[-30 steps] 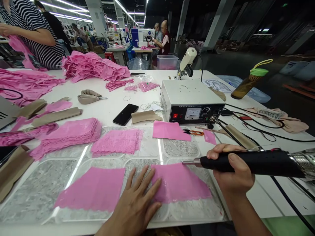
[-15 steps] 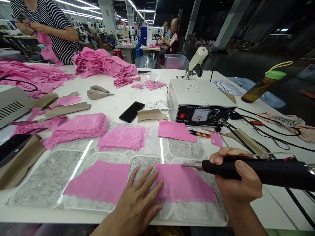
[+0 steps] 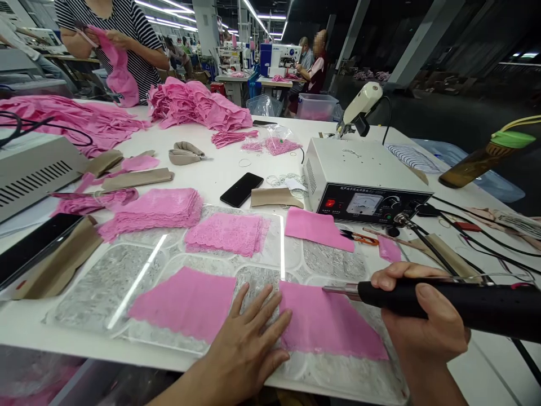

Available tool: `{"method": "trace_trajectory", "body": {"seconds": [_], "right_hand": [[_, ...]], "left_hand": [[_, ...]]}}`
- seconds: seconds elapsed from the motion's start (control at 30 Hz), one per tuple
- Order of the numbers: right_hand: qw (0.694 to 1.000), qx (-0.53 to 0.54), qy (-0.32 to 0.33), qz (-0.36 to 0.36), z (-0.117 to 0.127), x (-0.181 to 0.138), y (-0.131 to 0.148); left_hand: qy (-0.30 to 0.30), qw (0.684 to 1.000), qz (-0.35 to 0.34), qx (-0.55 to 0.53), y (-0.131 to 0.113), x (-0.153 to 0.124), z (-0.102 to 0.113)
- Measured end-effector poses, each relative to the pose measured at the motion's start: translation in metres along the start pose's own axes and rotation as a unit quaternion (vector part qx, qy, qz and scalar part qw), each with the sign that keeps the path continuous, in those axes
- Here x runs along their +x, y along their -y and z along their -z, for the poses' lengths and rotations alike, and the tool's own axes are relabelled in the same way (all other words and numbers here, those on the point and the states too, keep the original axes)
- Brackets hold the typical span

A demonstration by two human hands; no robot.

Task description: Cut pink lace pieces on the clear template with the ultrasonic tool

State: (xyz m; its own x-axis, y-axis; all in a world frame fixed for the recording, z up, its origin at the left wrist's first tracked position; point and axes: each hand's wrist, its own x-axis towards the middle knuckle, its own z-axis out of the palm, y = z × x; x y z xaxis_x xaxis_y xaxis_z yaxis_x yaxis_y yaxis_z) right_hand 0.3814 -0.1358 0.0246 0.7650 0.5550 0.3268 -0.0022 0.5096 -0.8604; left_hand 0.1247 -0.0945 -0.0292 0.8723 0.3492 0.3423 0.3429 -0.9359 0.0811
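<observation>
My left hand (image 3: 249, 338) lies flat with fingers spread, its fingertips on the left part of a pink fabric piece (image 3: 329, 324). In my right hand (image 3: 422, 316) is a black handheld ultrasonic welder (image 3: 406, 293), held level. Its metal tip (image 3: 338, 290) touches the upper edge of that fabric. Left of my hand lies a matching pink fabric piece (image 3: 186, 304) with a scalloped lower edge. Both pieces rest on a clear patterned mat (image 3: 97, 287). Behind them are a stack of pink lace pieces (image 3: 226, 232) and a plain pink piece (image 3: 316, 228).
A control box (image 3: 372, 175) stands behind my right hand, with cables (image 3: 473, 237) running right. Orange-handled snips (image 3: 361, 237), a phone (image 3: 242, 189) and a thick pink stack (image 3: 156, 208) lie around the mat. A tilted bottle (image 3: 482, 158) is at right. A person in stripes (image 3: 135, 39) handles pink fabric opposite.
The camera view has turned slightly left, so everything sits further right. The left hand stays on the fabric, and the welder tip remains at its upper edge. The striped person's fabric has shifted.
</observation>
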Motion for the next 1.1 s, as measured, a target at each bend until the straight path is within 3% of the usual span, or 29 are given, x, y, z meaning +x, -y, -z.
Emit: {"method": "trace_trajectory", "body": {"seconds": [0.1, 0.3, 1.1], "right_hand": [[1.0, 0.012, 0.002, -0.004, -0.005, -0.002, 0.0], [0.997, 0.022, 0.066, -0.022, -0.015, -0.008, -0.004], [0.994, 0.009, 0.102, -0.025, -0.026, -0.013, -0.009]], "left_hand": [[-0.004, 1.0, 0.0, -0.009, -0.001, -0.001, 0.001], [0.002, 1.0, -0.003, -0.024, -0.001, 0.0, 0.003], [0.008, 0.999, 0.001, -0.053, -0.001, 0.001, 0.008]]}}
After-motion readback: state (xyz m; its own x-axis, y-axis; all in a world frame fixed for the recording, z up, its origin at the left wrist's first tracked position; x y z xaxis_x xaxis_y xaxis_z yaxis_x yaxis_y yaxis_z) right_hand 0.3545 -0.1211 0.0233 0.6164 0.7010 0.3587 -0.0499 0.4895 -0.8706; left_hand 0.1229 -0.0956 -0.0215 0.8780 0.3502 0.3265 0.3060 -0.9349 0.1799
